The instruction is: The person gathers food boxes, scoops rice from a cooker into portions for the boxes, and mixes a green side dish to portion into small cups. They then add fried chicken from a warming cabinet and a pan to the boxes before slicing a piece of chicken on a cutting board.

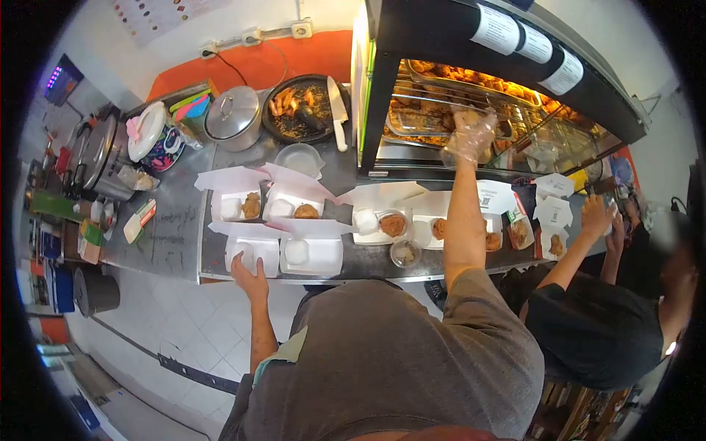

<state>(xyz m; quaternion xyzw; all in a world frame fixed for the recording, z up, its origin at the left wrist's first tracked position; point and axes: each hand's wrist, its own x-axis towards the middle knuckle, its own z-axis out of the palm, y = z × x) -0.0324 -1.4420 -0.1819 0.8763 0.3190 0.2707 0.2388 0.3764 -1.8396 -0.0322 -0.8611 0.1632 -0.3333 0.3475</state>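
My left hand [250, 276] is at the front edge of the counter, fingers apart, touching the near side of an open white takeaway box [267, 253]. A white rounded mound, perhaps rice, lies in that box; the neighbouring box [323, 257] holds a similar white mound [296, 252]. My right hand [471, 138], in a clear plastic glove, reaches into the lit food warmer [382, 110], close to trays of fried pieces [423, 117]. Its fingers are blurred under the glove. Behind, further open boxes [239, 195] each hold a white mound and a brown fried piece [306, 212].
A small clear cup [405, 253] stands at the counter's front edge. Behind are a knife [337, 110], a dark stone mortar [273, 132], a lidded pot [234, 117] and a plastic lid [299, 159]. At right, a co-worker in black [603, 331] holds their hands near more boxes [553, 213].
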